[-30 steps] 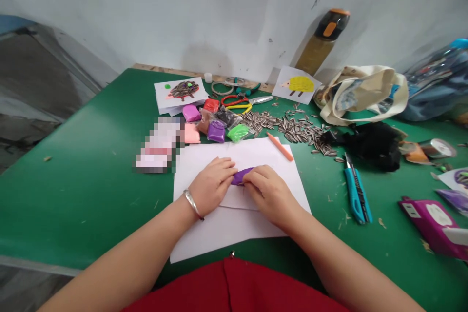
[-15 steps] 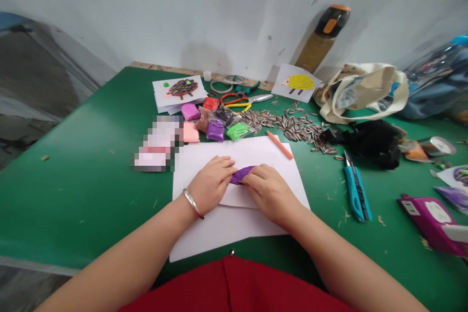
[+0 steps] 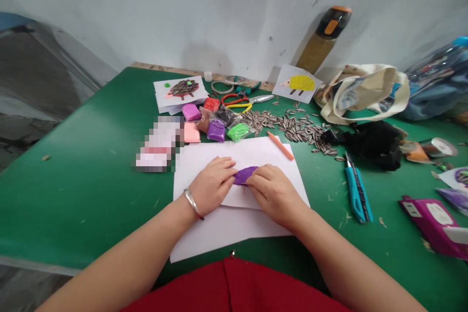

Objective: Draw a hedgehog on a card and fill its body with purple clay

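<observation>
A flat patch of purple modelling clay (image 3: pixel 244 175) lies on the upper white paper sheet (image 3: pixel 204 148). My left hand (image 3: pixel 213 183) rests flat on the paper, fingers stretched out, its fingertips at the clay's left edge. On the other side my right hand (image 3: pixel 274 192) has its fingers bent and pressed together on the clay's right part. Its fingertips partly cover the clay. An orange pencil-like stick (image 3: pixel 281 146) lies at the sheet's upper right.
Bagged clay packs (image 3: pixel 216 130), scissors (image 3: pixel 252 101) and sunflower seeds (image 3: pixel 300 126) lie beyond the paper. To the right are a blue utility knife (image 3: pixel 358 192), a black bag (image 3: pixel 378 146) and a magenta box-like device (image 3: pixel 435 224). A bottle (image 3: pixel 323 39) stands against the wall.
Both hands stay in nearly the same place at the clay. A little more of the purple patch shows between them. The whole view has shifted very slightly.
</observation>
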Demonstrator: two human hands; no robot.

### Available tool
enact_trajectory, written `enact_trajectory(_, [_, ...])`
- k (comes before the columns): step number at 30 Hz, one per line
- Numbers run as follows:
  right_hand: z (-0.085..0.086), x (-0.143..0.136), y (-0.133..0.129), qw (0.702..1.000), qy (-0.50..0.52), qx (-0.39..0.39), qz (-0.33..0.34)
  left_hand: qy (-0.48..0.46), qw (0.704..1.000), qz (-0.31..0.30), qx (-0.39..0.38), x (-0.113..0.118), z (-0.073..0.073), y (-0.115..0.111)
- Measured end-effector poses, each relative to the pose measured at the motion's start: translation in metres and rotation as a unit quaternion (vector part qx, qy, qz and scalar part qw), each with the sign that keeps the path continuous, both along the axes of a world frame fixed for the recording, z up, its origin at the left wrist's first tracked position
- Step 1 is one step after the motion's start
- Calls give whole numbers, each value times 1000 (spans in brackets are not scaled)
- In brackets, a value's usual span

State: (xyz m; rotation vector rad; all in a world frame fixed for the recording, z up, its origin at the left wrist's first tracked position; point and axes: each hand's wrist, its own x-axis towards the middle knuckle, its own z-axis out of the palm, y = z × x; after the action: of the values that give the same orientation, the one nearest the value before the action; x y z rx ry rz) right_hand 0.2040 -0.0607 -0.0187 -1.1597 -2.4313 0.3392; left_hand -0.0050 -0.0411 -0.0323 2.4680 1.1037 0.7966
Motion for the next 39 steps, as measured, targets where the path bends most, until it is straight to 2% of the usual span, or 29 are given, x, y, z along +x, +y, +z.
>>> enact_trajectory(10, [-2,-3,0,997,31,-48,-42,12,1000,3,0,0,-3,0])
enact_trajectory(20, [-1,-5,0,998,8,-14,-57,22,1000,4,14,1,-4,-1])
enact_trajectory(34, [-1,-11,-2,999,-25,-8,-47,7,1000,2,13,0,-3,1])
enact_trajectory(39, [-1,-12,-3,999,6,-20,-39,1,1000,-2,11,1,-2,0])
